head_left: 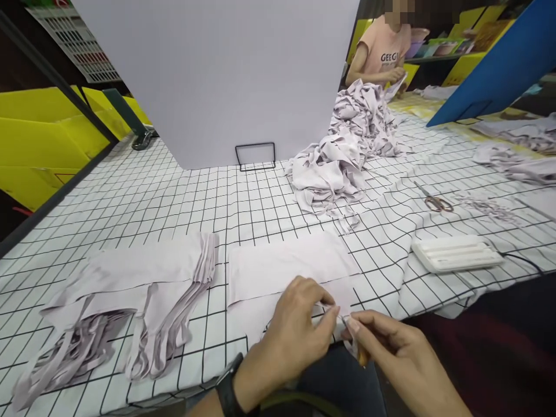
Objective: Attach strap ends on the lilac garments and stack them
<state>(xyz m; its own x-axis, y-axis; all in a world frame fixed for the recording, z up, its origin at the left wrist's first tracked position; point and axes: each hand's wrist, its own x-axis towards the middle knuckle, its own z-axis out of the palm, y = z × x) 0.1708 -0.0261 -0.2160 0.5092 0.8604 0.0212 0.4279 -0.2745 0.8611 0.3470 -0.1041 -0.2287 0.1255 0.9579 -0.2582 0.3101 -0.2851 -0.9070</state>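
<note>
A pale lilac garment (291, 260) lies flat before me, its near edge drawn toward the table's front edge. My left hand (302, 324), with a dark watch on its wrist, pinches a strap of it between thumb and forefinger. Close by, almost fingertip to fingertip, my right hand (386, 347) is closed around what looks like small scissors (361, 356); an orange-yellow part shows below the fingers, and most of the tool is hidden. To the left lies a stack of similar lilac garments (143, 260), their straps hanging toward me.
A heap of crumpled lilac garments (334, 168) lies beyond, beside a large upright pale board (226, 81). At right are scissors (438, 202), thread scraps (486, 205) and a white corded device (456, 253). A person in a pink shirt (384, 46) handles fabric behind the heap.
</note>
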